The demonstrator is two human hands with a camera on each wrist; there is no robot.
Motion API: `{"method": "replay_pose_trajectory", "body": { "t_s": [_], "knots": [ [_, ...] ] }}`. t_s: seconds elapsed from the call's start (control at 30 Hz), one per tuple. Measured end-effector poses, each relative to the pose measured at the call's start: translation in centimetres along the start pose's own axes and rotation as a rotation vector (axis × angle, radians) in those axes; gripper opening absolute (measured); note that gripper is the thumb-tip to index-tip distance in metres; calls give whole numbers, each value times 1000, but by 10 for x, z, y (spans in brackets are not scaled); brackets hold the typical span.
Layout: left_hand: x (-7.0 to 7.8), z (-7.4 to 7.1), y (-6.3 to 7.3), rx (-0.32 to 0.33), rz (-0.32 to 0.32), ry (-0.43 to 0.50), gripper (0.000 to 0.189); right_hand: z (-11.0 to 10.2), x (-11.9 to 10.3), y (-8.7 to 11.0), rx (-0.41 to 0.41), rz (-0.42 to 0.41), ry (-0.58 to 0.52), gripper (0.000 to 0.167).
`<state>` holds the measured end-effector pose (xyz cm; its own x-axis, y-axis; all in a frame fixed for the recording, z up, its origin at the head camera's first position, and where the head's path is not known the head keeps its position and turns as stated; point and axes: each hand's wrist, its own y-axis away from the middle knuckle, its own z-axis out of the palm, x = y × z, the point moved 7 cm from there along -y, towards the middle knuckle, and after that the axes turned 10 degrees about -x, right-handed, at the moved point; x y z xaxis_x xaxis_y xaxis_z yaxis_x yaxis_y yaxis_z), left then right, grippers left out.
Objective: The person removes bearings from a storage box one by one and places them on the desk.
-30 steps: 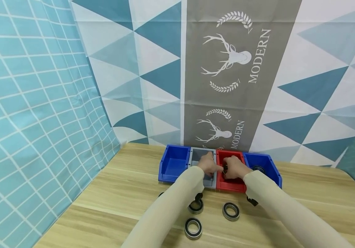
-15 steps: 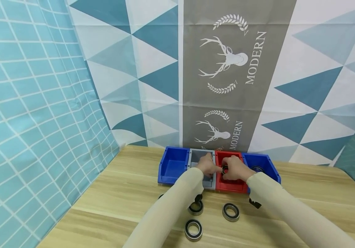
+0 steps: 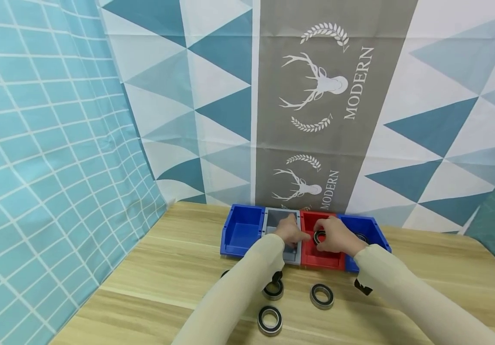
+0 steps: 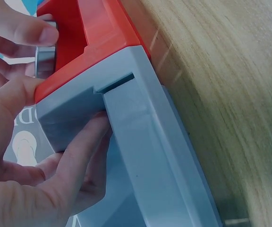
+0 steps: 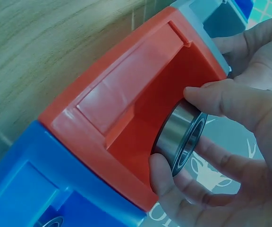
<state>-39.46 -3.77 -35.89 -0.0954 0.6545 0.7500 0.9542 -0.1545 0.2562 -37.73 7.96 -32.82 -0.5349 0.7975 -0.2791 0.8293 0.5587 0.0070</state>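
Observation:
With thumb and fingers, my right hand (image 3: 335, 235) pinches a ball bearing (image 5: 176, 130) over the red bin (image 3: 323, 261), the steel ring tilted on edge in the right wrist view. My left hand (image 3: 289, 231) grips the side wall of the grey bin (image 4: 159, 137) where it meets the red one. Its thumb lies at the red rim, and its other fingers reach down inside the grey bin. The left wrist view also catches the right hand's fingers on the bearing at the top left.
Blue bins flank the row, one at the left end (image 3: 241, 237) and one at the right (image 3: 374, 235), which contains a bearing (image 5: 55, 221). Several bearings lie on the wooden table (image 3: 161, 268) in front, one near the left forearm (image 3: 230, 306). A patterned cloth backs the bins.
My right hand has shifted slightly right within the red bin with the bearing, which shows more clearly now. My left hand has stayed in place.

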Motion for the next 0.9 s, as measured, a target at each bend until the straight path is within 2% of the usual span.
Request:
{"method": "replay_pose_trajectory", "body": {
  "t_s": [0.2,0.5,0.9],
  "knots": [
    [-3,4,0,-13,-9,-9,57,2,2,9,-18,26,-41,32],
    [-3,5,1,15,-7,-34,57,2,-4,19,-29,-4,-50,29],
    [-3,1,-1,18,3,-20,51,0,-11,29,-35,-19,-49,32]
  ]
}}
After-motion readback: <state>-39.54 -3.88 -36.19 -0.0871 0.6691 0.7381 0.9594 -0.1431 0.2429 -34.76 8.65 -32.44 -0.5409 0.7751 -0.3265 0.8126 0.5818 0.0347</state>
